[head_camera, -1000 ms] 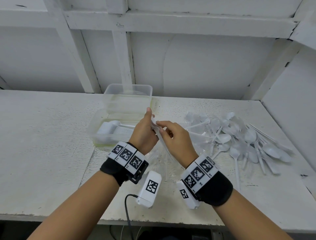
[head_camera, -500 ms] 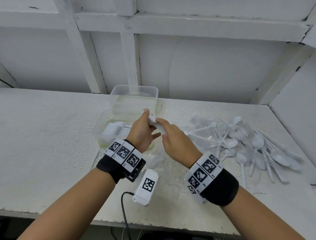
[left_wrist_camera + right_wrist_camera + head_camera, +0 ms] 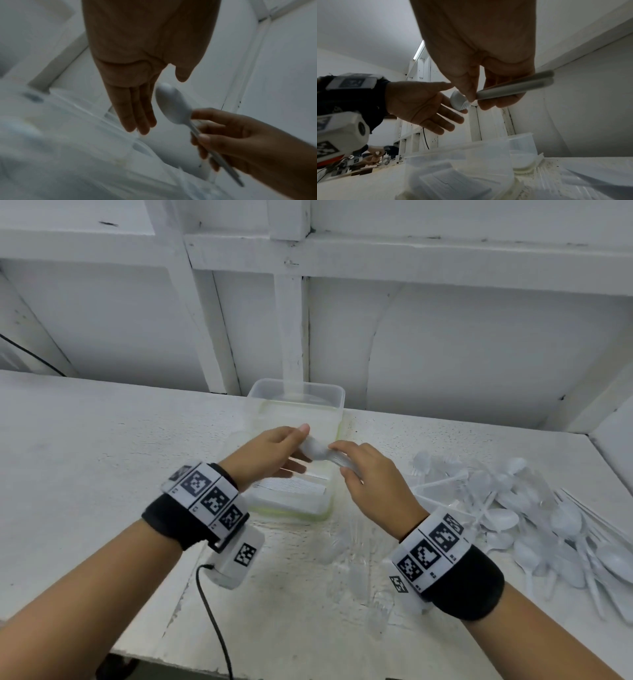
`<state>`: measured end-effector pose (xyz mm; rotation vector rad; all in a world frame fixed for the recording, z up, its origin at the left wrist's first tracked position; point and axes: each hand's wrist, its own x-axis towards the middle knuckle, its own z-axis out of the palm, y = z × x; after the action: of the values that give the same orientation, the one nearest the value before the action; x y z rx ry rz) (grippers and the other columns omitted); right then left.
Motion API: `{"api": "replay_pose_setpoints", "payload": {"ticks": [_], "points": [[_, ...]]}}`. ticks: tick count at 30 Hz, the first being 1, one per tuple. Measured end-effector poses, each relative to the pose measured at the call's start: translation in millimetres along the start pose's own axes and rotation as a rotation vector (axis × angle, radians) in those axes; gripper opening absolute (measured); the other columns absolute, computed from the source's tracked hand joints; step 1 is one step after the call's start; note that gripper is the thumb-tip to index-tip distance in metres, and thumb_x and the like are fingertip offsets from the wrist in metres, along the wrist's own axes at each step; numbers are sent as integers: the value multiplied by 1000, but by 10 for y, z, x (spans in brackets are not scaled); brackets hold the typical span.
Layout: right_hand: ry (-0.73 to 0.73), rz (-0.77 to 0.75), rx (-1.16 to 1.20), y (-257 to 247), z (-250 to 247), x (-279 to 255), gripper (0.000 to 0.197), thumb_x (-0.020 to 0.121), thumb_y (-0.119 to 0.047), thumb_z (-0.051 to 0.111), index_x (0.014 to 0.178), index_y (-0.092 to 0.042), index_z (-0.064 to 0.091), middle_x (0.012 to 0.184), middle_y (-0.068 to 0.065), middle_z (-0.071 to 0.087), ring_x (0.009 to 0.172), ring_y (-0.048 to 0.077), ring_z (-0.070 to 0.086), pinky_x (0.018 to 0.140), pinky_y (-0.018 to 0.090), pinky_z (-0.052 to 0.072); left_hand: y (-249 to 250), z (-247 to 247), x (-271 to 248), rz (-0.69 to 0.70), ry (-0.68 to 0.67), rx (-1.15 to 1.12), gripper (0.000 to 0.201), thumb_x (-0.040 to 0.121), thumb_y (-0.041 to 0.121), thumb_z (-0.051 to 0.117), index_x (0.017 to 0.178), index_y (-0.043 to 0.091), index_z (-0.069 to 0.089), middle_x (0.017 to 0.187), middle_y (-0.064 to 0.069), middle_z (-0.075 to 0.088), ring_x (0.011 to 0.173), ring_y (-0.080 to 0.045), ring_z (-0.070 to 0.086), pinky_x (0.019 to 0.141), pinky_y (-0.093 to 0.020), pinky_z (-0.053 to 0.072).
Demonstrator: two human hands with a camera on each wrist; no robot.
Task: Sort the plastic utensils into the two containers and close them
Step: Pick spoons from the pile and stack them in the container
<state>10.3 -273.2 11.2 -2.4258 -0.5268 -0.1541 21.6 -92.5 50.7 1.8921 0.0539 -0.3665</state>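
My right hand (image 3: 373,484) grips a stack of white plastic spoons (image 3: 317,450) by the handles, bowls pointing left. In the right wrist view the spoons (image 3: 513,86) cross under my right hand (image 3: 479,75). My left hand (image 3: 270,453) is held flat beside the spoon bowls, fingers straight and thumb near the top bowl; the left wrist view shows the left hand (image 3: 135,115) apart from the spoons (image 3: 173,106). Both hands hover over a clear near container (image 3: 327,508) holding a stack of white utensils (image 3: 291,486). A second clear container (image 3: 298,395) stands behind it.
A loose pile of white spoons (image 3: 531,508) covers the table's right side. Clear plastic utensils or wrappers (image 3: 356,563) lie in front of the near container. A cable (image 3: 212,621) hangs off the table's front edge. A white wall rises just behind the containers.
Both hands have moved away from me with the spoon stack, to above the near container. My left hand has let go of the stack and straightened its fingers.
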Motion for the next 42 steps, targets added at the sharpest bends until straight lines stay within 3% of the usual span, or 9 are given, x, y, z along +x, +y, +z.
{"api": "replay_pose_setpoints", "payload": {"ticks": [3,6,12,16,19,21,29,38,42], "points": [[-20,27,29,83,-14,112,40,93,-8,47,131,-21,50,103,4,54,83,10,42,64,15,31,-8,-283,179,78,72,429,31,98,37,38,112,17,57,107,-2,65,93,-18,60,82,-29,46],[-41,59,55,123,-14,248,41,93,-8,48,133,-20,48,109,4,57,88,13,49,72,18,32,-139,-457,416,57,20,869,31,100,26,37,118,13,59,119,-2,61,104,-20,54,86,-26,39],[-126,119,78,129,57,528,34,94,-13,51,128,-14,51,115,4,60,101,18,56,84,23,42,-424,-443,789,-57,-178,1216,35,100,19,32,123,13,57,127,-5,57,115,-23,51,95,-29,37],[-162,126,88,115,117,643,33,93,-14,52,126,-15,53,111,3,60,97,16,55,85,24,42,-500,-420,877,-108,-204,1263,37,100,19,31,126,9,55,126,-8,56,116,-25,51,97,-30,37],[-173,125,87,124,156,702,32,93,-15,53,125,-17,53,110,2,61,89,11,51,81,21,41,-532,-428,887,-115,-215,1286,37,100,18,31,119,6,60,121,-9,57,112,-24,51,91,-26,35],[-184,122,80,124,175,731,32,93,-15,53,125,-17,54,110,1,61,87,10,50,79,21,40,-547,-449,893,-103,-202,1304,37,98,18,33,118,11,63,118,-8,58,110,-24,52,94,-27,37],[-230,116,74,68,192,824,32,93,-14,53,125,-16,54,111,6,61,98,18,57,79,22,41,-483,-515,900,-105,-196,1169,25,93,19,46,113,12,60,119,-3,60,111,-21,53,87,-23,36],[-333,43,-175,-77,421,982,33,93,-7,48,126,-11,51,117,11,55,107,26,53,87,30,42,-416,-600,810,-73,-263,1099,30,91,13,46,112,17,67,120,3,63,112,-15,54,92,-21,37],[-406,-22,-348,-154,582,1052,28,92,-2,45,119,-6,50,114,14,55,102,30,55,85,36,46,-426,-648,758,-37,-244,1056,27,90,11,51,109,16,69,115,1,65,106,-15,56,84,-16,36]]}}
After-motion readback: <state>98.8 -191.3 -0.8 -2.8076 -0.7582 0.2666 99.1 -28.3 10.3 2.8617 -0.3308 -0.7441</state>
